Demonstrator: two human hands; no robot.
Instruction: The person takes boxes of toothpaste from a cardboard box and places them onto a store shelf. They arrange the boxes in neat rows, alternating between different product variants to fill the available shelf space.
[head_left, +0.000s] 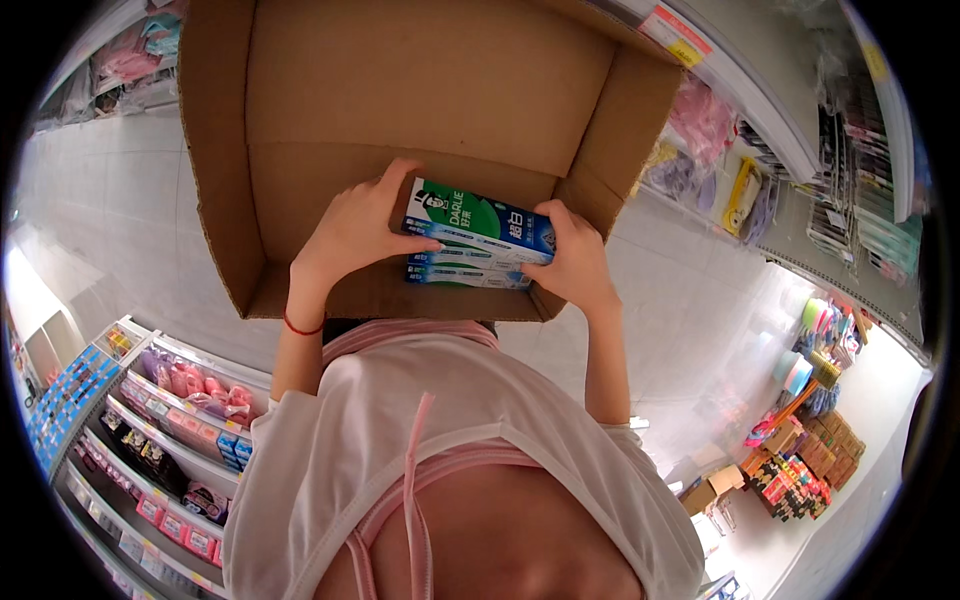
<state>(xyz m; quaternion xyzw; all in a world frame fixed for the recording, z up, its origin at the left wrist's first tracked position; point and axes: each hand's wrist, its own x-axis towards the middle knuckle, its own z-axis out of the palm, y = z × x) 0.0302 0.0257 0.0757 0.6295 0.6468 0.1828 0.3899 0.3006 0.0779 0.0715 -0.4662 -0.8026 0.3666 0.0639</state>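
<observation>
A large open cardboard box (427, 82) stands in front of me, with mostly bare brown floor and walls. In its near right part lies a small stack of Darlie toothpaste boxes, the top one (480, 214) green, white and blue. My right hand (576, 259) grips the right end of the top box, its thumb on the near side. At the left end is my left hand (352, 229), with its thumb against the near side and forefinger reaching toward the far corner. Just below the top box show the edges of the lower toothpaste boxes (465, 276).
Shelves (172, 442) with packaged goods stand at lower left. To the right, a shelf rail with a price tag (679, 34) runs close to the cardboard box's rim. Stacked cartons (829, 446) and colourful goods stand farther off on the lower right.
</observation>
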